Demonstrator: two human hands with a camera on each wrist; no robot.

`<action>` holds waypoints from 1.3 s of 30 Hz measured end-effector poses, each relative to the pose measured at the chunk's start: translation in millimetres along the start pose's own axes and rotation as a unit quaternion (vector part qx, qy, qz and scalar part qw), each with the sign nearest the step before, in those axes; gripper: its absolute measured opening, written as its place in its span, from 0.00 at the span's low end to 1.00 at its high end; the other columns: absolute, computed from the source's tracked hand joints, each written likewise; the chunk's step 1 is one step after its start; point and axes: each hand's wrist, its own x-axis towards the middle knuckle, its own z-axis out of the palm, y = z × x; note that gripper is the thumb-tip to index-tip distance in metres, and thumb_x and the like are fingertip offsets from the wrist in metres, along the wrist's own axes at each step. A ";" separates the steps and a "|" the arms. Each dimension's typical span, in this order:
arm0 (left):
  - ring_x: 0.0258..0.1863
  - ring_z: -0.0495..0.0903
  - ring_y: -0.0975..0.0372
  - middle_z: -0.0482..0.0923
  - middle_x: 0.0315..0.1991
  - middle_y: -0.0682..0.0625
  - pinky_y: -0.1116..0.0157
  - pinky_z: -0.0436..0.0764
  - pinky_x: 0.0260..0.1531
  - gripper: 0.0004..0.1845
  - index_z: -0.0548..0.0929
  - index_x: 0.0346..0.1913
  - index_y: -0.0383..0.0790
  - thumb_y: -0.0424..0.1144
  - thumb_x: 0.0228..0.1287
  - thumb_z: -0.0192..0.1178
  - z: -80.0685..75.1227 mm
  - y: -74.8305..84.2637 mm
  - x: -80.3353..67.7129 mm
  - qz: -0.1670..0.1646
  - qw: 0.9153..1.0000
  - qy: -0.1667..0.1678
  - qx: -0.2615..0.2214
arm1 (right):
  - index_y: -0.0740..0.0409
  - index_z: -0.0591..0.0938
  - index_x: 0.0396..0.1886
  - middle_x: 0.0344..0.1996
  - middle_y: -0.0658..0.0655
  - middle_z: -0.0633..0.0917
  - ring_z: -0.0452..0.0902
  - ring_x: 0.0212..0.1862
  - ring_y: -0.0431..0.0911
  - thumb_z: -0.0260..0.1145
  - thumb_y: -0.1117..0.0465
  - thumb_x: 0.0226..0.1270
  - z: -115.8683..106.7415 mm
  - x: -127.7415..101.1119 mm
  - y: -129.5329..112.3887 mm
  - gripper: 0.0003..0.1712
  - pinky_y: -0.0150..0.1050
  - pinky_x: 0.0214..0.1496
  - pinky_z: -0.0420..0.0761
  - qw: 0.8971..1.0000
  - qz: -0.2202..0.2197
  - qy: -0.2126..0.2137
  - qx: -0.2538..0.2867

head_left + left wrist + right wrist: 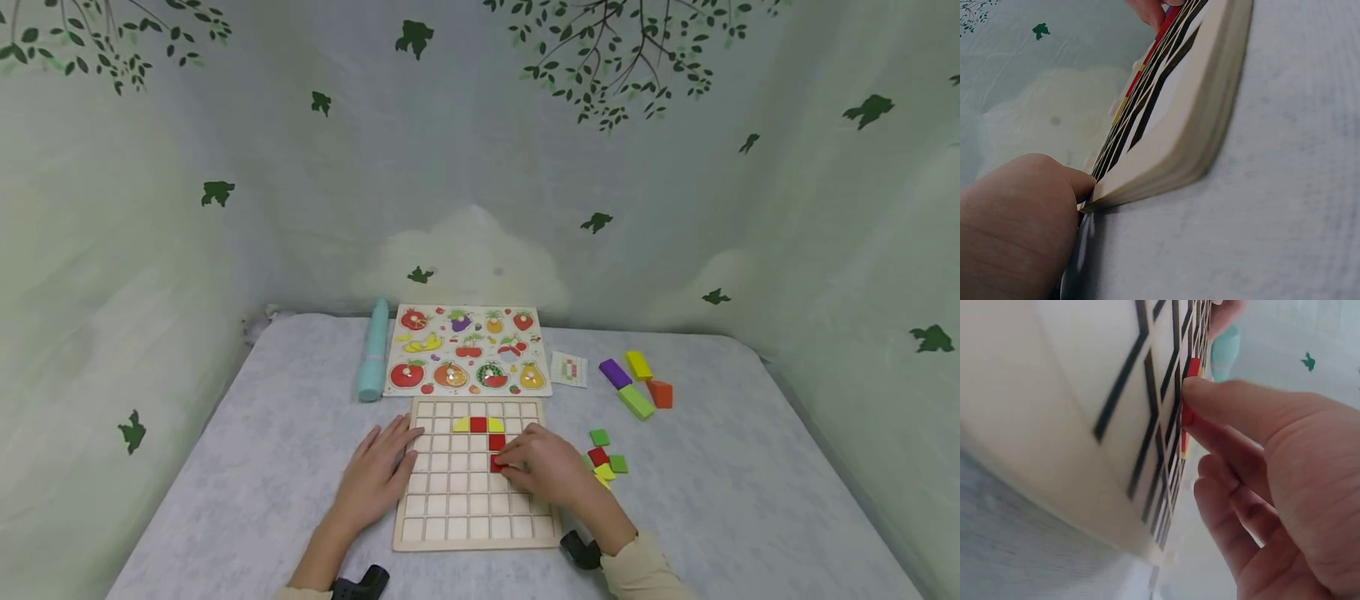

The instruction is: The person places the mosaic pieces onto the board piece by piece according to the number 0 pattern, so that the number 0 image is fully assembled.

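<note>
On the grey table point(262, 467), two hands: left hand point(378, 475) flat on the grid board point(450, 525); right hand point(547, 467) pressing a red tile point(497, 461).

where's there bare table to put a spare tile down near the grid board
Bare cloth lies left of the grid board, beyond the left hand and below the teal tube. More lies at the far right, past the loose tiles. It is crowded between the board's right edge, those tiles and the blocks, where the right hand works.
</note>
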 end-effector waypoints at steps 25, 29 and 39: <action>0.77 0.64 0.48 0.69 0.75 0.39 0.44 0.54 0.78 0.20 0.79 0.68 0.40 0.37 0.77 0.56 0.7 2.4 -0.3 0.006 1.000 0.009 0.007 | 0.50 0.94 0.42 0.40 0.46 0.93 0.79 0.37 0.39 0.78 0.60 0.62 12.8 -5.1 -18.2 0.09 0.28 0.38 0.83 0.996 0.022 0.062 -0.058; 0.78 0.64 0.49 0.68 0.75 0.40 0.44 0.54 0.78 0.20 0.79 0.68 0.40 0.38 0.77 0.56 0.2 1.4 -1.5 0.004 1.000 0.007 0.011 | 0.50 0.94 0.42 0.40 0.46 0.93 0.78 0.37 0.39 0.78 0.60 0.62 14.7 -5.3 -19.3 0.09 0.26 0.37 0.82 0.996 0.030 0.069 -0.052; 0.78 0.63 0.49 0.68 0.76 0.40 0.45 0.53 0.79 0.21 0.79 0.69 0.42 0.39 0.78 0.55 1.1 -0.1 1.0 0.007 1.000 0.006 0.008 | 0.52 0.94 0.39 0.38 0.47 0.93 0.80 0.37 0.39 0.77 0.62 0.63 16.8 -3.6 -15.3 0.06 0.27 0.37 0.84 0.995 0.033 0.086 -0.041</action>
